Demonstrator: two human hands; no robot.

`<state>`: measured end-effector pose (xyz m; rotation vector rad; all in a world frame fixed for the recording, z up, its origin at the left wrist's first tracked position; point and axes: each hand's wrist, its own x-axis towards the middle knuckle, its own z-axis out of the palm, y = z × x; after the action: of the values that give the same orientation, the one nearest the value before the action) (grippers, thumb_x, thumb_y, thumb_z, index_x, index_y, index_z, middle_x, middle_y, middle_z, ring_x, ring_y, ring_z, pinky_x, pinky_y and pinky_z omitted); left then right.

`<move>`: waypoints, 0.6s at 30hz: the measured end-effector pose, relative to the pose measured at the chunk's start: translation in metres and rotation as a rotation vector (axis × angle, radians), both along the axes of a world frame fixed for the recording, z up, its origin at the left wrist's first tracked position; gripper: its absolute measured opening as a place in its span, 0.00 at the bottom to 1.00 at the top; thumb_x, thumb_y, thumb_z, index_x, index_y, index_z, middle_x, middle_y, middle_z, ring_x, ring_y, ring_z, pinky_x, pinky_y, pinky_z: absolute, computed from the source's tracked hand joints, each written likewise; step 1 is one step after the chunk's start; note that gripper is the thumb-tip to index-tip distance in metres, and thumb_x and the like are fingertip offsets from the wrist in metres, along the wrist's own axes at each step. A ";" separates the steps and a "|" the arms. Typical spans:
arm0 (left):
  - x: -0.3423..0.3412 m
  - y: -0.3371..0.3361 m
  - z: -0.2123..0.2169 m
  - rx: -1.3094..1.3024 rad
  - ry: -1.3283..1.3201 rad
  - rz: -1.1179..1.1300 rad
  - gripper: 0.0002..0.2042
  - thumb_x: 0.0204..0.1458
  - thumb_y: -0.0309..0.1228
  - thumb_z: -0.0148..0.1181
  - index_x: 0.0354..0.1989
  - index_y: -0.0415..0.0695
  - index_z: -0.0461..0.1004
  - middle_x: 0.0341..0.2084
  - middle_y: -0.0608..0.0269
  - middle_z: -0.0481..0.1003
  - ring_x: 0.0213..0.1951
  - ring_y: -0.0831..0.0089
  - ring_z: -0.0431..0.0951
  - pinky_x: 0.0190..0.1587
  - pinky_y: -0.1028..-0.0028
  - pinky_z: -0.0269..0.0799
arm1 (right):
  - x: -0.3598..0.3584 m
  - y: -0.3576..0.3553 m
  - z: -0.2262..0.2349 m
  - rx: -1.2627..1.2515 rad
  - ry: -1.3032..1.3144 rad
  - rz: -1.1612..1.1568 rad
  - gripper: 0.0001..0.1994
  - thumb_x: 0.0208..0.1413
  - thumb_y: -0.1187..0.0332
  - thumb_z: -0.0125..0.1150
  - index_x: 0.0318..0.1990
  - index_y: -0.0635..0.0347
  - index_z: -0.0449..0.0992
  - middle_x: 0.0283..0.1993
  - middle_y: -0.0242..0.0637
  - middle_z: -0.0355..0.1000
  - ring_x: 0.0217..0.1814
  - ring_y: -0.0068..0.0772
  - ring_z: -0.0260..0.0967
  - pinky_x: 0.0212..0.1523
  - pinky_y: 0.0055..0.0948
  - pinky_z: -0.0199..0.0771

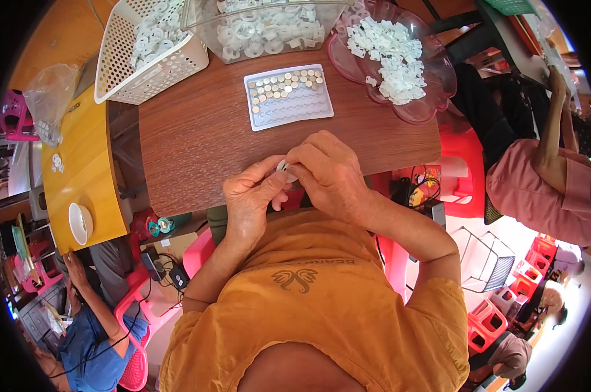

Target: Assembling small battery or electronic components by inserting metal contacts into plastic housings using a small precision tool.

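Note:
My left hand (248,196) and my right hand (331,171) meet just over the near edge of the brown table (204,137). Between their fingertips is a small round white plastic part (286,168), gripped from both sides. Fingers cover much of it, so its details cannot be made out. Beyond my hands lies a shallow white tray (292,117) with molded pockets. Small round metal discs (287,88), like button cells, fill its far rows and part of its left side.
Along the far edge stand a white perforated basket (148,75) and a clear bin (269,49), both holding white plastic parts. A pink scalloped dish (433,108) holds small white pieces. At left, a yellow table (80,176) bears a white bowl (80,223). People sit on both sides.

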<state>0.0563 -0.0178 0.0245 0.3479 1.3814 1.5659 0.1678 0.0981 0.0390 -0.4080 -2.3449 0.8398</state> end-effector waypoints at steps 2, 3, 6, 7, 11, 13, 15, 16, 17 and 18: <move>0.001 -0.004 0.001 0.011 -0.004 0.011 0.13 0.50 0.21 0.58 0.45 0.33 0.74 0.27 0.58 0.76 0.21 0.81 0.71 0.19 0.84 0.64 | 0.003 -0.004 0.001 -0.020 0.012 -0.016 0.08 0.42 0.79 0.62 0.31 0.60 0.73 0.27 0.38 0.67 0.31 0.41 0.65 0.28 0.34 0.66; 0.001 -0.005 0.000 0.019 -0.023 0.015 0.13 0.50 0.21 0.58 0.45 0.33 0.74 0.27 0.57 0.76 0.20 0.80 0.71 0.19 0.84 0.64 | 0.004 -0.006 0.000 -0.043 0.023 -0.035 0.08 0.42 0.79 0.62 0.32 0.59 0.73 0.28 0.37 0.67 0.32 0.41 0.66 0.29 0.33 0.66; 0.003 -0.009 0.006 0.039 -0.054 0.030 0.13 0.50 0.20 0.58 0.45 0.32 0.73 0.27 0.56 0.77 0.20 0.80 0.71 0.19 0.83 0.65 | 0.006 -0.013 -0.001 0.017 0.097 -0.069 0.07 0.39 0.77 0.60 0.29 0.58 0.72 0.26 0.37 0.64 0.29 0.41 0.63 0.27 0.36 0.64; 0.004 -0.010 0.008 0.048 -0.072 0.039 0.13 0.50 0.20 0.57 0.45 0.32 0.73 0.27 0.55 0.77 0.20 0.79 0.72 0.19 0.83 0.65 | 0.007 -0.016 -0.001 0.020 0.101 -0.067 0.07 0.39 0.77 0.60 0.29 0.58 0.72 0.26 0.37 0.64 0.29 0.41 0.63 0.27 0.36 0.64; 0.009 -0.019 0.008 0.041 -0.077 0.048 0.13 0.51 0.20 0.57 0.46 0.31 0.72 0.27 0.54 0.77 0.20 0.78 0.72 0.19 0.82 0.65 | 0.011 -0.028 -0.005 -0.014 0.137 -0.100 0.08 0.39 0.78 0.60 0.30 0.56 0.73 0.28 0.37 0.65 0.30 0.40 0.63 0.28 0.35 0.64; 0.012 -0.022 0.007 0.072 -0.092 0.058 0.13 0.51 0.20 0.56 0.46 0.31 0.72 0.26 0.54 0.77 0.20 0.78 0.73 0.18 0.82 0.66 | 0.014 -0.032 -0.004 -0.018 0.153 -0.093 0.08 0.39 0.78 0.60 0.30 0.57 0.73 0.28 0.37 0.66 0.31 0.40 0.63 0.28 0.35 0.64; 0.014 -0.025 0.014 0.081 -0.137 0.065 0.13 0.51 0.21 0.56 0.46 0.31 0.72 0.26 0.54 0.77 0.20 0.77 0.73 0.18 0.82 0.66 | 0.019 -0.036 -0.002 -0.020 0.141 -0.087 0.08 0.42 0.79 0.63 0.32 0.58 0.75 0.30 0.37 0.69 0.32 0.38 0.66 0.30 0.32 0.66; 0.015 -0.026 0.016 0.087 -0.184 0.070 0.13 0.51 0.21 0.56 0.46 0.31 0.72 0.25 0.54 0.77 0.20 0.77 0.73 0.18 0.82 0.66 | 0.021 -0.037 -0.003 -0.018 0.144 -0.085 0.08 0.42 0.79 0.63 0.32 0.58 0.75 0.30 0.37 0.69 0.32 0.38 0.66 0.30 0.32 0.66; 0.017 -0.027 0.017 0.089 -0.180 0.072 0.13 0.51 0.21 0.56 0.46 0.31 0.72 0.25 0.54 0.77 0.20 0.77 0.73 0.18 0.82 0.66 | 0.023 -0.039 -0.005 -0.019 0.162 -0.080 0.08 0.42 0.80 0.62 0.32 0.59 0.75 0.30 0.37 0.69 0.32 0.38 0.66 0.30 0.32 0.66; 0.019 -0.028 0.018 0.093 -0.165 0.073 0.13 0.51 0.22 0.57 0.45 0.32 0.73 0.25 0.55 0.77 0.19 0.77 0.73 0.18 0.82 0.66 | 0.024 -0.040 -0.005 -0.018 0.181 -0.074 0.08 0.42 0.80 0.62 0.32 0.59 0.75 0.30 0.37 0.68 0.31 0.37 0.66 0.29 0.31 0.66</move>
<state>0.0757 -0.0456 0.0428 0.2210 1.2087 1.6839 0.1917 0.0584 0.0335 -0.4063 -2.1445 0.8280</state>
